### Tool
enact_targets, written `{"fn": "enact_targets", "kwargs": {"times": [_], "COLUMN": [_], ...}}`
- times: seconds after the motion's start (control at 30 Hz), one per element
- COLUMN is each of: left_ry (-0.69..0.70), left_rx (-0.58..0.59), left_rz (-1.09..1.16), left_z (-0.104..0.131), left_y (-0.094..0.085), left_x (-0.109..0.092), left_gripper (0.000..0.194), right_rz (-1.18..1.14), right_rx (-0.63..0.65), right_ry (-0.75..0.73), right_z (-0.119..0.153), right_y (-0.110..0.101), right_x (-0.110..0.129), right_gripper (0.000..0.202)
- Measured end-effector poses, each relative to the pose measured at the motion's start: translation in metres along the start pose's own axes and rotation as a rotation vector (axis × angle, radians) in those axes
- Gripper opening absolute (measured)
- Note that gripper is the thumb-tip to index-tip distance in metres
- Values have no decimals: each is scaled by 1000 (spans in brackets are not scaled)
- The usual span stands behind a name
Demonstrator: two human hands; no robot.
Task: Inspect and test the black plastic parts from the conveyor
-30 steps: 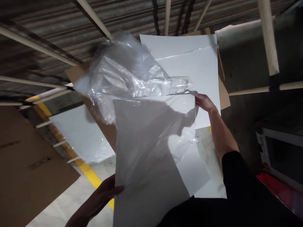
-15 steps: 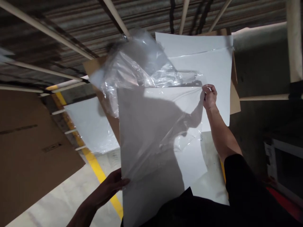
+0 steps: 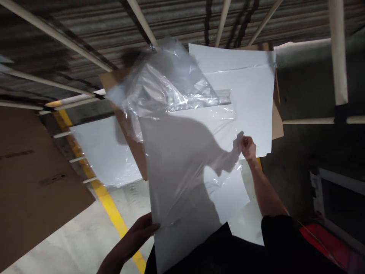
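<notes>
A large white sheet (image 3: 176, 182) stands tilted before me, with a clear plastic bag (image 3: 171, 91) over it and bunched behind its top edge. My left hand (image 3: 145, 226) holds the sheet's lower left edge, thumb on the front, the other fingers hidden behind. My right hand (image 3: 248, 147) is at the right side, its fingers pinched together at the edge of the plastic. Creases run diagonally across the film. My shadow covers much of the sheet.
More white sheets (image 3: 253, 99) lie behind on brown cardboard (image 3: 278, 121). Another plastic-covered white sheet (image 3: 105, 148) is at the left. A big cardboard panel (image 3: 42, 190) stands far left. Pale rack poles (image 3: 57, 34) cross the top. A yellow floor line (image 3: 111, 205) runs below.
My right hand has moved down from the top right corner along the right side. The sheet's top edge sits slightly lower. My left hand keeps its hold.
</notes>
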State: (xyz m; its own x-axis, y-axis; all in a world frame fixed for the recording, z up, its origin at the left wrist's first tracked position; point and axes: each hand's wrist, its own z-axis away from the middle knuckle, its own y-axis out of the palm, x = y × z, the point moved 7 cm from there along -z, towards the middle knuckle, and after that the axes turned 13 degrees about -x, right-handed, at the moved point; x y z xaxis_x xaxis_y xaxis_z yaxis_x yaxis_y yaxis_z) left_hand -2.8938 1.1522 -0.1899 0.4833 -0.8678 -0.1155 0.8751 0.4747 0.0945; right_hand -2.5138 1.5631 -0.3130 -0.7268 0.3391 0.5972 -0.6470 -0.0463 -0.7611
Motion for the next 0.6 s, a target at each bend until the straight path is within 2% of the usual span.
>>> {"fn": "enact_targets", "kwargs": {"times": [0.1, 0.23, 0.47, 0.6], "left_ry": [-33, -46, -12, 32], "left_rx": [-28, -142, -178, -123], "left_rz": [100, 241, 264, 216], "left_z": [16, 33, 56, 79], "left_y": [5, 7, 15, 15], "left_x": [15, 26, 29, 39], "left_gripper": [46, 43, 43, 46], "right_rz": [66, 16, -151, -243], "right_rx": [48, 224, 358, 358], "right_ry": [134, 276, 486, 573], "right_z": [58, 112, 161, 196], "right_y": [-15, -25, -67, -104], "right_x": [-37, -63, -80, -72], "right_gripper": [34, 51, 67, 69]}}
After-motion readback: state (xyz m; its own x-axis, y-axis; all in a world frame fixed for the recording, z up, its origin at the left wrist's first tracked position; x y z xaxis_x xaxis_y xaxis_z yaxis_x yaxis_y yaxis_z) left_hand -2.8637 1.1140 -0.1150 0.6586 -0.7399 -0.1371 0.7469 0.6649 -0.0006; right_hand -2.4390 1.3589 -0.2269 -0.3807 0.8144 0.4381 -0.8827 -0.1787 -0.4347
